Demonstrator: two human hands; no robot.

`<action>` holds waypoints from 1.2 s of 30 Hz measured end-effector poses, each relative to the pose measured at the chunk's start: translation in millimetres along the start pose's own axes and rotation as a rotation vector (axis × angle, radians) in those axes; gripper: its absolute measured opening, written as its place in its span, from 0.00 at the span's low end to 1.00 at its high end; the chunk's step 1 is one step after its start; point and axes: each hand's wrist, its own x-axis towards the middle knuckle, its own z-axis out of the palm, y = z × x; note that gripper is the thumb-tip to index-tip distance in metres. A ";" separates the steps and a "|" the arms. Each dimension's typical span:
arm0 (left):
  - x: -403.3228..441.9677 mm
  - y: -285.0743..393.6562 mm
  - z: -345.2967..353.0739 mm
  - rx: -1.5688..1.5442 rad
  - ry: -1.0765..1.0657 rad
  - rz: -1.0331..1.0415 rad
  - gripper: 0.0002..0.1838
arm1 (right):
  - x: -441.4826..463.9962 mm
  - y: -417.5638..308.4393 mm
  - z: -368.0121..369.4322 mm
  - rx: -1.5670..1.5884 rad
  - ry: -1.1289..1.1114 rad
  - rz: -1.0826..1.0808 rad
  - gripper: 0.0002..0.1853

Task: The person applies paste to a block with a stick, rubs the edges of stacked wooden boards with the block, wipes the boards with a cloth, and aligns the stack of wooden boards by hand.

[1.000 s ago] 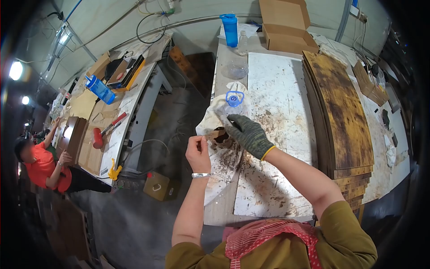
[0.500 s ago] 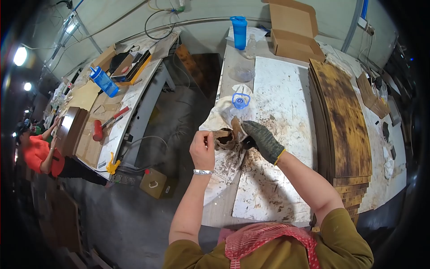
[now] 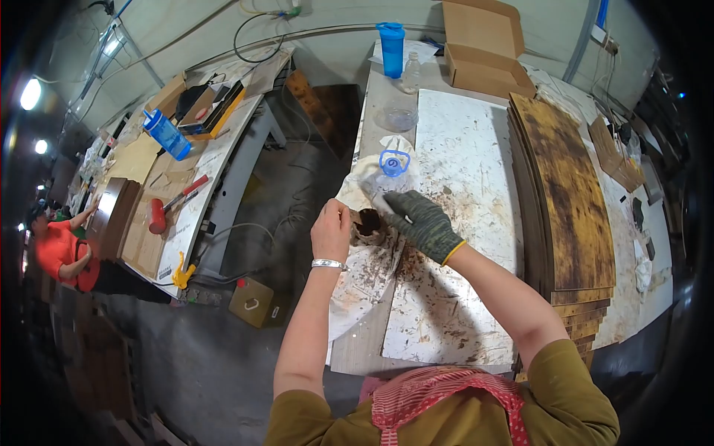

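My bare left hand is closed at the left rim of a small brown-stained container, dark inside. My right hand, in a dark grey knitted glove with a yellow cuff, is at the container's right side. Its fingers are bent round something pale that I cannot make out. Just beyond the hands lies a clear plastic jug with a blue handle, on a crumpled whitish cloth. Brown smears and crumbs cover the white board under and beside my right hand.
A stack of brown mottled boards stands to the right. Farther back are a blue bottle, a clear bottle and an open cardboard box. On the left bench lies a red mallet; a person in orange works beside it.
My right hand has shifted down, and the brown piece at its fingers no longer shows; a pale thing appears there. My left hand stays at the container's rim. The view has shifted slightly.
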 end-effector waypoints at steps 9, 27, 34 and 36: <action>2.7 -14.9 10.0 -0.023 -0.096 -0.085 0.05 | -41.5 48.1 -9.3 -0.258 -0.219 0.043 0.23; -50.0 265.5 131.7 -0.348 -0.667 0.699 0.14 | -508.4 14.0 -179.7 0.307 1.065 1.062 0.22; -59.1 350.3 194.2 0.045 -0.751 0.943 0.16 | -589.1 48.0 -173.0 -0.448 0.817 1.084 0.21; -59.3 358.4 193.8 0.149 -0.856 0.874 0.16 | -586.1 51.6 -175.0 -0.416 0.825 1.040 0.21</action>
